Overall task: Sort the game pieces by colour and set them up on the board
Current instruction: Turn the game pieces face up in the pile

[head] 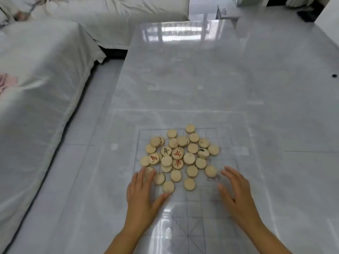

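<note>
Loosely, L hand (141, 195) fingers spread, tips over pieces (189, 158); R hand (236, 193) fingers spread, holding nothing.

Game pieces (189, 158), just ahead of the left hand (141, 195) and right hand (236, 191): pale matt wood.
Board (201, 208), beneath both hands: clear glossy film.
Table (275, 107), beyond them: polished, reflective.
Sofa cover (36, 70), far left: creased cloth, faint sheen.

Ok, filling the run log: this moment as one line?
stage: sorting not begun | pieces: heaped on board, mostly blank side up | left hand: open, at pile's edge | right hand: open, beside pile
</note>
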